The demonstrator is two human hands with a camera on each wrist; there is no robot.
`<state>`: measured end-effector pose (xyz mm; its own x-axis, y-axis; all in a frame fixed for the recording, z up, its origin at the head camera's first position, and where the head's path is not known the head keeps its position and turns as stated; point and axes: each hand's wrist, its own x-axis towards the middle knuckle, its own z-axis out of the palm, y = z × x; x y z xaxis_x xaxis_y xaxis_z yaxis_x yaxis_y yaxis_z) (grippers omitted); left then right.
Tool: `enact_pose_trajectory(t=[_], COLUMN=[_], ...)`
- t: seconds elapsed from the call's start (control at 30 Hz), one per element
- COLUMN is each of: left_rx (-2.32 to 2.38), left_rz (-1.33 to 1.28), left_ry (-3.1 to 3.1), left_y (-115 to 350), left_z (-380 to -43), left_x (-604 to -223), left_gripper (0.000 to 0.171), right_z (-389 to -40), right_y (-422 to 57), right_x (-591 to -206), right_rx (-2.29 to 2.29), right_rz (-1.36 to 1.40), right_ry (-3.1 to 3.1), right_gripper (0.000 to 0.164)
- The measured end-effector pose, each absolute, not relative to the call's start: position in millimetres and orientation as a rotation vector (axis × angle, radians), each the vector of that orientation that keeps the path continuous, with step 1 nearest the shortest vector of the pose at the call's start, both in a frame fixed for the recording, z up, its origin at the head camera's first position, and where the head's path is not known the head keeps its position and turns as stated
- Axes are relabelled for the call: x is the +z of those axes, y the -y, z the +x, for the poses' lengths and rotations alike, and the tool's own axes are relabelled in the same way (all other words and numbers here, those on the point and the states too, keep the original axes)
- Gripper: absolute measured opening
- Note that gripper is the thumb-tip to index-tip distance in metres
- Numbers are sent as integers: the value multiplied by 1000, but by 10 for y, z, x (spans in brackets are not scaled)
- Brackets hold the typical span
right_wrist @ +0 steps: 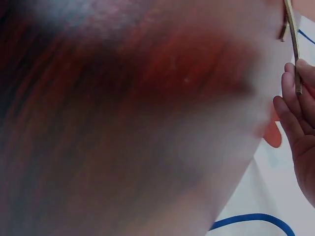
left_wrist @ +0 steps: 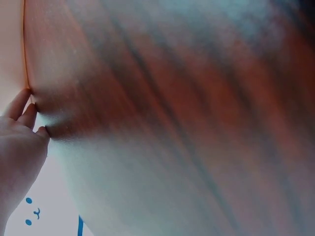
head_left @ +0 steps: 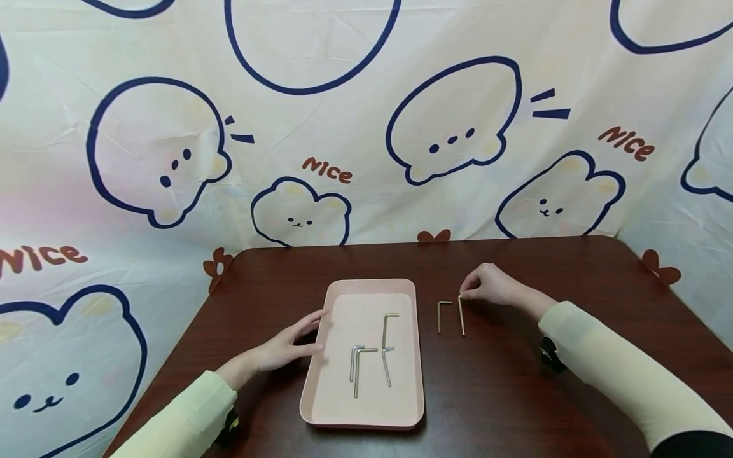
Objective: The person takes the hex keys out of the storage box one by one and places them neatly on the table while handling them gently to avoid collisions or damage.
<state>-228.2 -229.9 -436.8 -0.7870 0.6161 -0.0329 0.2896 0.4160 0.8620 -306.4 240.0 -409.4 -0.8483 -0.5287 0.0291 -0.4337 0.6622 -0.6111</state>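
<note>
In the head view my right hand (head_left: 491, 284) pinches a brass-coloured L-shaped hex key (head_left: 461, 318) near its bend, right of the tray. The right wrist view shows that hex key (right_wrist: 294, 37) between thumb and fingers. Another, smaller hex key (head_left: 439, 318) lies on the table just left of it. My left hand (head_left: 284, 343) touches the left rim of a pink tray (head_left: 366, 410) with extended fingertips. Inside the tray lie several hex keys: a pair (head_left: 356, 375) on the left, a longer one (head_left: 385, 331) at upper right and a shorter one (head_left: 386, 369) below it.
Everything stands on a dark brown wooden table (head_left: 504, 381). A pale cloth (head_left: 366, 127) with cartoon drawings hangs behind the far edge and along the sides. A dark strap (head_left: 551, 355) shows on the right wrist.
</note>
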Motion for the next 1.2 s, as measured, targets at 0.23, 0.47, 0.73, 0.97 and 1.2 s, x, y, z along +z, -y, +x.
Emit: enact_pose_trajectory(t=[0.23,0.47,0.73,0.97,1.2], left_rx=[1319,1321,1324,1322,1320], left_rz=[787,812,824,805,803], left_ry=[-2326,-2336,-2337,-2329,-2327], left_y=[2291,2287,2297,2300,2308], left_z=[-2292,-2305,-2314,-2287,-2267], left_x=[-4361,-4345,-4363,-4359,-4362], left_gripper=[71,70,69,70,70], right_z=[-3089,-3100,-3121,-3105,-3102], right_y=[-2399,-2370,-2344,-2344,-2334], right_x=[-4173,-4197,-4236,-4259,-4253], right_rx=[-912,-880,-808,-821,-814], right_rz=[-739,-789,-873,-828,-808], right_ry=[-2747,-2786,-2837,-2824,-2799], right_gripper=[8,7,8,7,5])
